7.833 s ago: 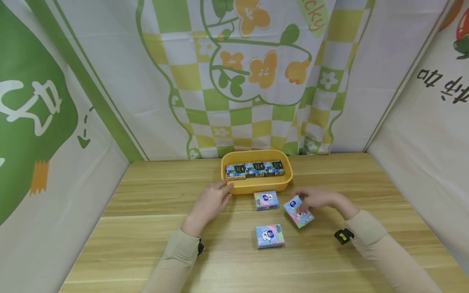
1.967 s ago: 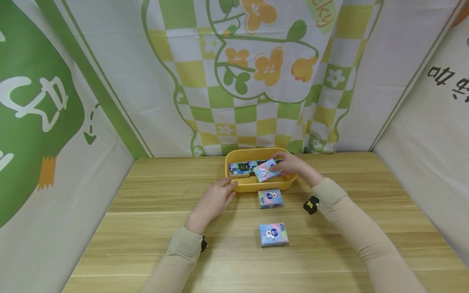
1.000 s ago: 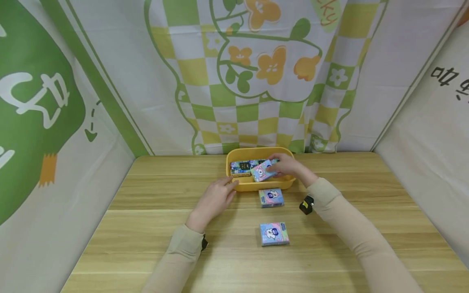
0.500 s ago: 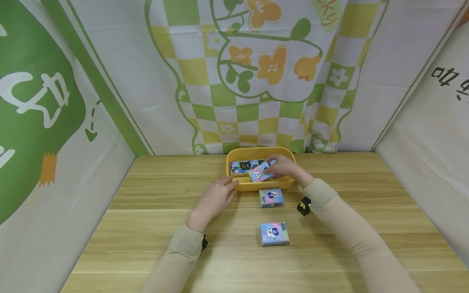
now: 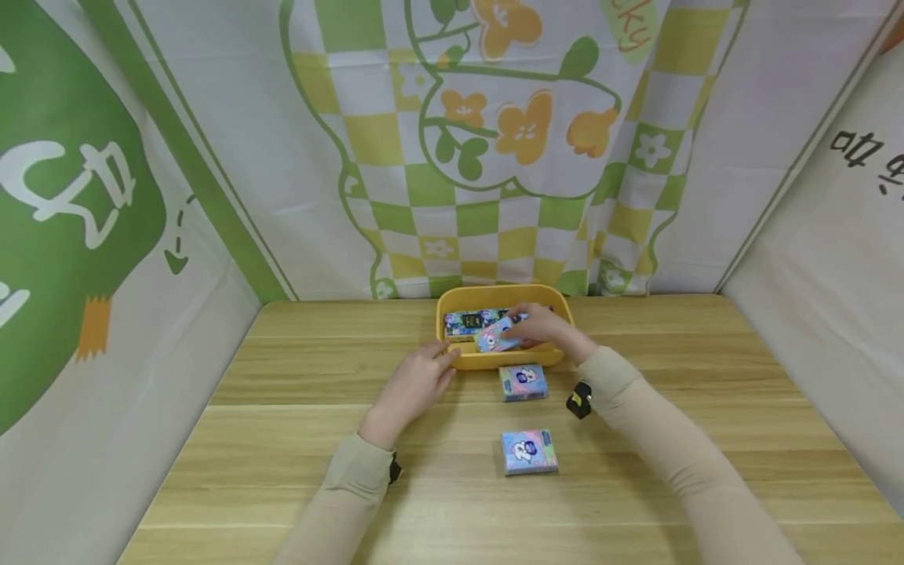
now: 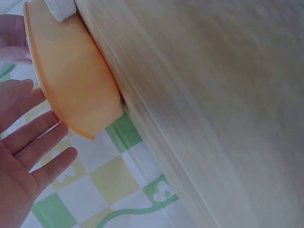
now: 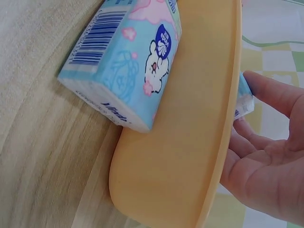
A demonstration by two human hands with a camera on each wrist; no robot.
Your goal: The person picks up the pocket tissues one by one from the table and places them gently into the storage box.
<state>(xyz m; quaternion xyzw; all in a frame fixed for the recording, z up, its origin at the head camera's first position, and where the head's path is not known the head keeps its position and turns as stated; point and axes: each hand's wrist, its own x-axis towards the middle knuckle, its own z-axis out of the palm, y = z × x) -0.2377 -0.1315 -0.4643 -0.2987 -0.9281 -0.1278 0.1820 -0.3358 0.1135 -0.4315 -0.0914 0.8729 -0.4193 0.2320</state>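
Observation:
My right hand (image 5: 542, 323) pinches a blue-and-pink tissue pack (image 5: 492, 337) over the yellow basket (image 5: 487, 362), close to the dark blue tissue packs (image 5: 462, 322) lying in a row inside. In the right wrist view, thumb and fingers grip the pack's end (image 7: 244, 99) behind the basket wall. My left hand (image 5: 413, 384) touches the basket's front left corner, its fingers (image 6: 50, 166) extended and spread at the rim. Another tissue pack (image 5: 523, 383) lies flat just in front of the basket, and one more tissue pack (image 5: 530, 453) lies nearer to me.
The basket stands at the back of the wooden table (image 5: 282, 471), near a green-and-yellow checked curtain (image 5: 466, 227). Printed cloth walls (image 5: 819, 259) rise on both sides.
My right hand has lifted the tissue pack from the table right of the basket and brought it over the basket, then shifted slightly left and lower. The left hand stays at the rim.

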